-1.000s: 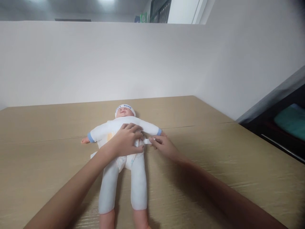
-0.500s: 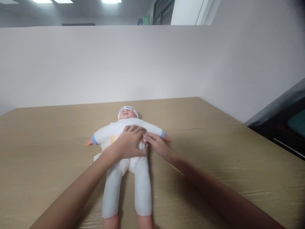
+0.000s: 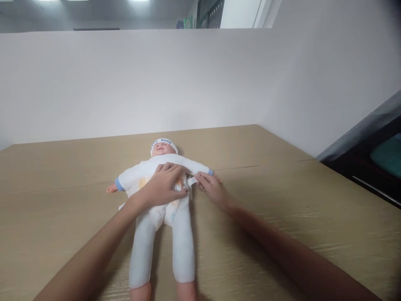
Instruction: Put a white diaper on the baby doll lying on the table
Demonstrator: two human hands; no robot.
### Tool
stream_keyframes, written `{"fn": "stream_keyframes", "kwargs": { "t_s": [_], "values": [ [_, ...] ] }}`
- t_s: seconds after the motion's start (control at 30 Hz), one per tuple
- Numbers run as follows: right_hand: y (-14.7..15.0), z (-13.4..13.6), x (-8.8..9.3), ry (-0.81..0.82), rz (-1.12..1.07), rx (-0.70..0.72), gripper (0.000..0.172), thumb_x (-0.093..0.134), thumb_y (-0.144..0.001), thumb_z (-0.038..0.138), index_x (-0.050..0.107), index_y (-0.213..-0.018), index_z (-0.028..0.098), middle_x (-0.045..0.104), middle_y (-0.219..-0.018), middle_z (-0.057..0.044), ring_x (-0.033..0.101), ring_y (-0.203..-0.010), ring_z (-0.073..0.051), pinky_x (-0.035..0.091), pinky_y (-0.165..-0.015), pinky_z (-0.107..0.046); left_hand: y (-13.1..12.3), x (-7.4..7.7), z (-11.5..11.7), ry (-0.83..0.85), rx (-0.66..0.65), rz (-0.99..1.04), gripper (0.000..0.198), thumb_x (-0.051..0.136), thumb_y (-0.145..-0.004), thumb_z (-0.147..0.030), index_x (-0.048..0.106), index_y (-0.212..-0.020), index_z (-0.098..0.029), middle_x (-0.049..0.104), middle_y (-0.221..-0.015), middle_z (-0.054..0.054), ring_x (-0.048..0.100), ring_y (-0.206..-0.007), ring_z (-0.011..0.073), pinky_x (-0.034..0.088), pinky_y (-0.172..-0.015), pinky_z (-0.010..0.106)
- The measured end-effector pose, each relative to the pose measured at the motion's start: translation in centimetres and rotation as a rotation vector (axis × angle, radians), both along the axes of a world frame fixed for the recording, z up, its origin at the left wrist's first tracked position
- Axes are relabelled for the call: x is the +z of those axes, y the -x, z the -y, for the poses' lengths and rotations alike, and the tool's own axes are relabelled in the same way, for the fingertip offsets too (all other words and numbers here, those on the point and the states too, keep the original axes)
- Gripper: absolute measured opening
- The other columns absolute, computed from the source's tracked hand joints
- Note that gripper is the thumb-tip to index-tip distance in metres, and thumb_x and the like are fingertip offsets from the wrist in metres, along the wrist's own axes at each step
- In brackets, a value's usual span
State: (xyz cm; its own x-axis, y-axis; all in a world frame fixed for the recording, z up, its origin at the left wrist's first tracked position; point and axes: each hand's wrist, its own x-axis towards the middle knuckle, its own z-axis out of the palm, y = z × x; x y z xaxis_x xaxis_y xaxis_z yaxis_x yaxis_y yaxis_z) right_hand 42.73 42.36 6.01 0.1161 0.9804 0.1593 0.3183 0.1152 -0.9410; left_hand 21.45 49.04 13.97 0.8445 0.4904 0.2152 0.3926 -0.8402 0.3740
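Note:
A baby doll (image 3: 167,159) lies on its back with its arms spread and its head at the far end. It wears a white cap, a white top with blue cuffs and a white diaper (image 3: 171,212) with coloured print. Across the doll's belly lies my left hand (image 3: 164,184), fingers stretched out and thumb apart, resting on the diaper's front and hiding part of it. At the diaper's right side my right hand (image 3: 211,188) pinches the end of a white diaper tab (image 3: 191,181), which is drawn out sideways. Another white tab (image 3: 121,206) sticks out at the left side.
The doll is on a wood-coloured table (image 3: 266,217). A pale partition wall (image 3: 134,79) rises along the table's far edge and right side. A dark object with a glossy panel (image 3: 376,167) stands beyond the right edge.
My right hand has moved a little outward from the diaper, and more of the white tab shows between them. My left hand stays on the doll's belly. The camera view has shifted slightly.

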Motion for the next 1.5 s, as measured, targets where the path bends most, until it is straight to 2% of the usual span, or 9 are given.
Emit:
{"fn": "stream_keyframes", "kwargs": {
  "t_s": [0.2, 0.4, 0.57, 0.7, 0.83, 0.93, 1.0, 1.17, 1.5],
  "values": [
    [-2.8, 2.2, 0.3, -0.051, 0.268, -0.052, 0.043, 0.058, -0.097, 0.049, 0.043, -0.064, 0.025, 0.040, -0.065, 0.003, 0.040, -0.070, -0.018, 0.032, -0.067, -0.032, 0.5, 0.7, -0.1, 0.060, 0.004, -0.016, 0.037, 0.065, -0.097, -0.037, 0.064, -0.133, -0.029, 0.070, -0.137, 0.005, 0.054, -0.136, 0.0333, 0.037, -0.120, 0.055],
    [-4.0, 2.3, -0.4, -0.058, 0.323, -0.042, 0.044, 0.055, -0.098, 0.047, 0.038, -0.063, 0.025, 0.037, -0.060, 0.005, 0.037, -0.063, -0.016, 0.028, -0.064, -0.032, 1.0, 0.9, -0.2, 0.074, -0.002, -0.008, 0.032, 0.063, -0.098, -0.038, 0.066, -0.130, -0.031, 0.070, -0.137, 0.004, 0.055, -0.135, 0.0320, 0.038, -0.121, 0.052],
    [-3.5, 2.0, -0.4, -0.023, 0.218, 0.001, 0.044, 0.050, -0.100, 0.054, 0.048, -0.068, 0.025, 0.044, -0.062, 0.004, 0.043, -0.063, -0.017, 0.034, -0.062, -0.031, 0.7, 0.8, 0.1, 0.038, 0.024, -0.025, 0.027, 0.066, -0.095, -0.035, 0.069, -0.122, -0.031, 0.071, -0.131, 0.002, 0.056, -0.131, 0.0309, 0.038, -0.119, 0.052],
    [-2.6, 2.1, 0.5, 0.002, 0.092, 0.037, 0.048, 0.047, -0.102, 0.061, 0.049, -0.070, 0.026, 0.050, -0.066, 0.002, 0.048, -0.064, -0.017, 0.041, -0.063, -0.030, 0.4, 0.6, 0.1, 0.023, 0.016, -0.043, 0.023, 0.070, -0.092, -0.037, 0.071, -0.114, -0.029, 0.072, -0.136, 0.001, 0.055, -0.133, 0.0316, 0.037, -0.120, 0.053],
    [-0.7, 1.7, 2.0, 0.006, -0.024, 0.087, 0.050, 0.049, -0.103, 0.065, 0.052, -0.073, 0.026, 0.053, -0.067, 0.002, 0.050, -0.066, -0.017, 0.048, -0.067, -0.030, 0.2, 0.2, 0.1, -0.015, 0.023, -0.054, 0.025, 0.071, -0.090, -0.040, 0.069, -0.112, -0.028, 0.070, -0.141, 0.001, 0.054, -0.134, 0.0333, 0.036, -0.119, 0.055],
    [1.3, 0.4, 2.4, -0.013, -0.118, 0.147, 0.050, 0.052, -0.103, 0.066, 0.051, -0.074, 0.026, 0.055, -0.071, 0.002, 0.054, -0.071, -0.017, 0.051, -0.075, -0.031, 0.0, -0.1, 0.1, -0.035, 0.034, -0.048, 0.029, 0.071, -0.088, -0.040, 0.066, -0.113, -0.026, 0.072, -0.133, 0.004, 0.056, -0.126, 0.0336, 0.040, -0.114, 0.055],
    [2.5, -0.6, 2.3, -0.024, -0.184, 0.183, 0.050, 0.053, -0.101, 0.069, 0.051, -0.075, 0.025, 0.055, -0.073, 0.002, 0.054, -0.072, -0.017, 0.051, -0.073, -0.031, -0.1, -0.2, 0.1, -0.046, 0.045, -0.036, 0.033, 0.071, -0.086, -0.037, 0.063, -0.116, -0.026, 0.072, -0.131, 0.005, 0.057, -0.122, 0.0335, 0.043, -0.110, 0.054],
    [3.2, -1.9, 1.7, 0.006, -0.302, 0.271, 0.052, 0.059, -0.097, 0.072, 0.053, -0.078, 0.024, 0.053, -0.072, 0.003, 0.051, -0.068, -0.015, 0.047, -0.069, -0.031, -0.1, -0.4, 0.2, -0.018, 0.063, 0.002, 0.066, 0.070, -0.086, -0.035, 0.044, -0.147, -0.026, 0.065, -0.146, 0.009, 0.055, -0.132, 0.0339, 0.040, -0.116, 0.055],
    [2.3, -1.3, 2.4, 0.050, -0.267, 0.369, 0.050, 0.062, -0.098, 0.069, 0.053, -0.079, 0.024, 0.050, -0.076, 0.003, 0.047, -0.074, -0.017, 0.041, -0.073, -0.032, 0.4, 0.0, 0.1, 0.041, 0.005, 0.025, 0.069, 0.069, -0.088, -0.032, 0.039, -0.151, -0.028, 0.060, -0.152, 0.009, 0.052, -0.138, 0.0348, 0.037, -0.121, 0.055]
  ]
}}
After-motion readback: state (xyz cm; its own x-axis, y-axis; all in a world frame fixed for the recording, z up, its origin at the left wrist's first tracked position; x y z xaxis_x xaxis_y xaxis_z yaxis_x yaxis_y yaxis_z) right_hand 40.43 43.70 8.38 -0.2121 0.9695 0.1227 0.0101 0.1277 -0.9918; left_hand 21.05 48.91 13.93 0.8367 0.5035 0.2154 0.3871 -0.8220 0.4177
